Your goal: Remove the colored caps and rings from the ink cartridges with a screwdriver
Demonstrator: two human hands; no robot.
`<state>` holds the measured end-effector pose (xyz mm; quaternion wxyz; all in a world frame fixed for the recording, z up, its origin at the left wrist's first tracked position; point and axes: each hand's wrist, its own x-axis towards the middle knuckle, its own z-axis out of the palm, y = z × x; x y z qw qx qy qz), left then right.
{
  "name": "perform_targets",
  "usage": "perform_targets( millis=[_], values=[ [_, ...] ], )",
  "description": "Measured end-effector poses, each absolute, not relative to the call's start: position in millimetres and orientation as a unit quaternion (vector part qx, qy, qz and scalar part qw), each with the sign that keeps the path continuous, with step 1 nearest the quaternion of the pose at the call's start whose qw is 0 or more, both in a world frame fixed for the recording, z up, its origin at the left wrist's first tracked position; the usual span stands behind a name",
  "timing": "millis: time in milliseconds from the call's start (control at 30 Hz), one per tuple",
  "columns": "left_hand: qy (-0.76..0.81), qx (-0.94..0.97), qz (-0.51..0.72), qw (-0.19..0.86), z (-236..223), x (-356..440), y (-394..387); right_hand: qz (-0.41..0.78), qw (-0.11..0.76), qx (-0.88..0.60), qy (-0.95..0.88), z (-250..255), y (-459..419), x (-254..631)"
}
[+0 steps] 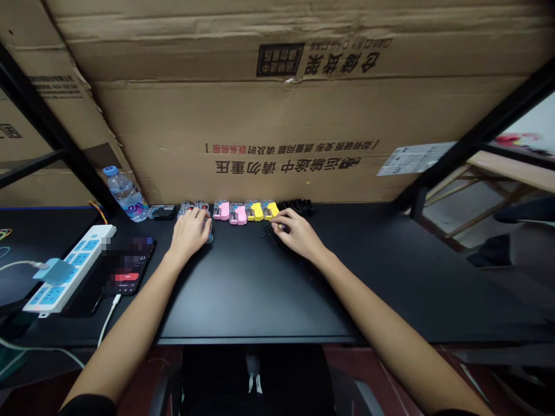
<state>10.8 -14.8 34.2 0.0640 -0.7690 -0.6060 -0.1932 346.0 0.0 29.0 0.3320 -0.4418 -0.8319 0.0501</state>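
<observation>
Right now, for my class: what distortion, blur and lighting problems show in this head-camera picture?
In the head view, wide-angle distortion slants the black metal frame post inward; the phone screen is covered by a pixelated mosaic blur; the black desktop shows a soft sheen without hard glare; light on the cardboard carton looks even.

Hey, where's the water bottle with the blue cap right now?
In the head view, the water bottle lies tilted at the back left of the black desk, against the cardboard box, beyond the white power strip and left of the person's left hand.
</observation>
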Motion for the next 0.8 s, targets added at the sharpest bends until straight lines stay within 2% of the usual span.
perform_targets(
  millis=[267,667,800],
  values=[
    [-0.515,-0.836,-0.187,0.023,22.7,31.6,-19.0,0.042,0.209,-0.364,-0.907,17.0,-6.8,326.6],
    [-0.486,-0.85,-0.201,0.035,29.0,31.0,-22.1,0.02,0.224,-0.386,-0.894,20.8,-1.7,332.9],
    [-0.48,-0.855,-0.196,0.022,28.0,31.2,-22.3,-0.004,0.201,-0.375,-0.905,27.1,-7.4,321.0]
  ],
)
